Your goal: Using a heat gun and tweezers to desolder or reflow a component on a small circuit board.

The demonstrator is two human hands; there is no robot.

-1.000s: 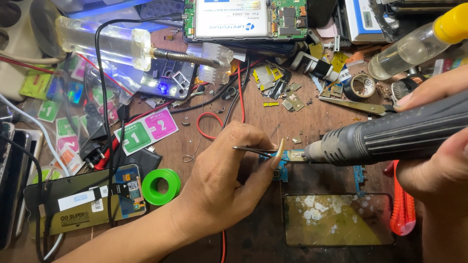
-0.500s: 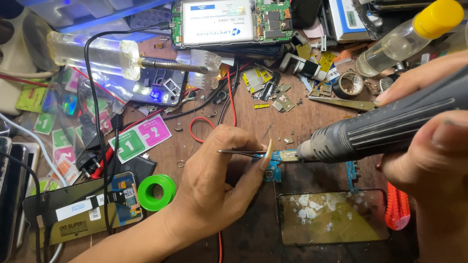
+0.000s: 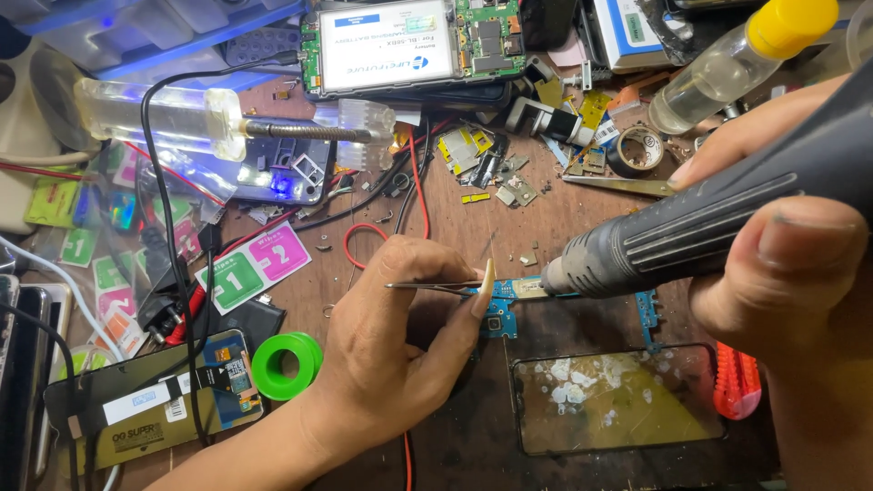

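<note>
Blue circuit board [image 3: 498,320], green tape roll [image 3: 285,365] (dark grey heat tool [image 3: 709,223])

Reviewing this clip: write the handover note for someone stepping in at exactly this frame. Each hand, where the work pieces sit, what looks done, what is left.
Left hand: grips thin tweezers, tips at the small blue circuit board on the wooden bench.
Right hand: holds the dark hot-air tool, nozzle right above the board's top edge.
Nearby: cracked glass panel just below the board, green tape roll to the left, clear bottle with yellow cap at the back.
Done: board positioned, both tools on it.
Left: the part at the tweezer tips appears not yet lifted.
</note>
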